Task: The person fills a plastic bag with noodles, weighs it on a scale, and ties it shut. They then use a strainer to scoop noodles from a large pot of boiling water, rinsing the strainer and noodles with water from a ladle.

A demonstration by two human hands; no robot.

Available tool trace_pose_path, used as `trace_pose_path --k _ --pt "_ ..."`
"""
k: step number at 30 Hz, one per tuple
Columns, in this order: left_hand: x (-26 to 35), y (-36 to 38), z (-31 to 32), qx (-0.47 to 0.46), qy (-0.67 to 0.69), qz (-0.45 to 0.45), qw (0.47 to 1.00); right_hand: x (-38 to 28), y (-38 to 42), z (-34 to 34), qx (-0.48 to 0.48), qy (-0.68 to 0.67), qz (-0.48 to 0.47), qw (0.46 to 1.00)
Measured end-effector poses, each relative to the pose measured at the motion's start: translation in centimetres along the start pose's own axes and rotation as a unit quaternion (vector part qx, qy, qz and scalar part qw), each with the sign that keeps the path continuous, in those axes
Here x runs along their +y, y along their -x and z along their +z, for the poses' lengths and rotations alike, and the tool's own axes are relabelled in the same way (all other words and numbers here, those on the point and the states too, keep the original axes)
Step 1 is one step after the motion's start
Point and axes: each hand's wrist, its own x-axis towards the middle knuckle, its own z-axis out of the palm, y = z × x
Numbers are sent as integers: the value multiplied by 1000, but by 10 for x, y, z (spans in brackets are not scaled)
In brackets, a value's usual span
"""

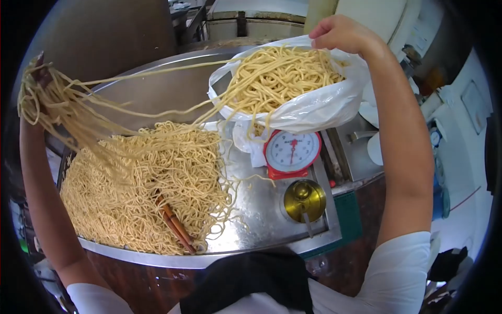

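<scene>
My left hand, raised at the far left, grips a bunch of yellow noodles that partly hides its fingers. Long strands stretch from it across to the white plastic bag, which is full of noodles. At the bag's upper right rim, my right hand is closed on the plastic. The bag sits over a red dial scale, whose pan is hidden. Below my left hand spreads a large heap of noodles, with a pair of brown wooden sticks lying on it.
The metal tray table has a raised rim along its front. A metal bowl of yellow oil with a ladle in it stands near the right corner. Loose strands lie beside the heap. A metal counter adjoins on the right.
</scene>
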Motion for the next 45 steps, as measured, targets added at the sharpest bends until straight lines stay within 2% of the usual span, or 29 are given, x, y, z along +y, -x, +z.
trace_pose_path --k 2,4,6,7,10,11,12,14,15,18,19,20,22,23,25,26,28,29,30,31,32,33,34,36,38,40,42,43,45 --pt "0 9 22 -13 96 -58 994 -14 4 2 13 -14 -19 1000" --pt "27 26 46 8 37 -73 997 -38 11 12 29 -30 -41 998" --pt "41 37 56 -7 154 -85 984 -67 15 29 76 -77 -130 986" --pt "50 41 63 33 141 -57 988 -83 19 39 74 -62 -176 980" --pt "61 37 63 31 166 -53 984 -137 38 77 61 -9 -278 959" --pt "51 26 48 -20 249 -7 968 -152 42 92 42 30 -294 954" --pt "43 12 29 -14 246 -2 969 -164 42 107 24 70 -308 948" --pt "39 -14 -4 -81 377 -25 923 -182 38 140 45 134 -313 939" --pt "63 -26 -14 -316 447 -15 837 -187 35 152 63 195 -309 929" --pt "93 -28 -42 -239 493 -54 835 -195 27 167 61 124 -311 940" --pt "106 -15 -45 -213 459 -42 861 -195 26 164 -1 62 -295 953" --pt "105 -11 -53 -208 456 -40 864 -192 26 162 -1 63 -302 951" --pt "92 -2 -68 -213 375 -30 902 -185 30 160 -74 53 -286 954" --pt "74 11 -62 -122 455 53 881 -181 31 160 -74 54 -290 953" --pt "28 25 -55 -63 462 -6 884 -173 32 158 -56 -47 -290 954" --pt "-9 32 -53 -63 464 0 884 -170 32 153 -52 -43 -291 954" --pt "-96 50 -36 -32 333 -168 927 -164 33 140 -52 40 -309 949" --pt "-136 87 -13 45 285 -237 928 -159 33 141 -45 42 -304 951" --pt "-90 122 22 -147 146 -292 934 -153 32 146 -19 13 -319 947" --pt "-104 146 32 -337 -151 -44 928 -148 31 147 7 -15 -334 942" --pt "-124 159 54 -530 -344 -223 742 -146 32 142 15 -13 -330 944" --pt "-65 170 89 -623 -330 -269 656 -144 34 138 64 -10 -354 933" --pt "-67 186 119 -657 -352 -228 627 -142 36 135 111 -7 -377 920" --pt "-21 198 180 -609 -342 -212 683 -136 38 119 148 -21 -364 919" --pt "20 202 231 -512 -141 -213 820 -130 37 101 182 -35 -357 915" --pt "41 204 281 -408 115 -202 883 -122 36 83 215 -82 -303 925" --pt "46 205 333 -328 289 -220 872 -115 42 70 221 -97 -267 933" --pt "42 211 354 -335 290 -221 869 -110 45 67 223 -114 -234 939" --pt "45 218 385 -338 473 -241 777 -97 51 65 233 -102 -224 941"
